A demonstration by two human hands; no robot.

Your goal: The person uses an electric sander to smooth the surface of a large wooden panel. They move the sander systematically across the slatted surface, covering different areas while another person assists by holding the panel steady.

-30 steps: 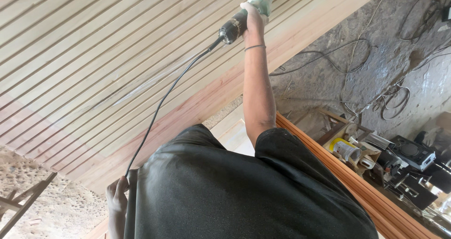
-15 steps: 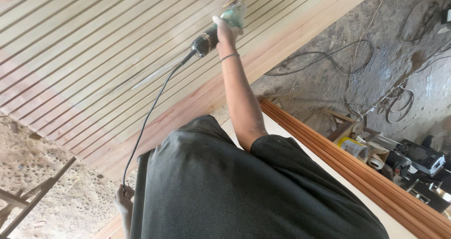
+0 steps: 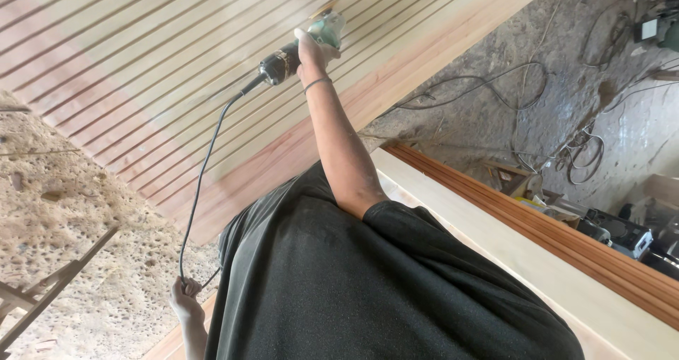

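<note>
Sanding the slatted panel (image 3: pixel 141 70) with the grinder (image 3: pixel 300 45).

My right hand (image 3: pixel 309 47) is closed round the grinder, its disc on the slats just beyond my knuckles; my left hand (image 3: pixel 185 300), low by my side, grips the cord (image 3: pixel 201 183). I judge flat, light pressure along the grooves works best, with the cord held clear.

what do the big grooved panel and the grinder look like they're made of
The grooved panel looks like bare, unfinished wood: pale and reddish grain bands, matt, with dark routed channels. The grinder in the right hand seems to have a green metal or plastic head and a black plastic body. Its cord, held by the left hand, looks like black rubber.
</note>
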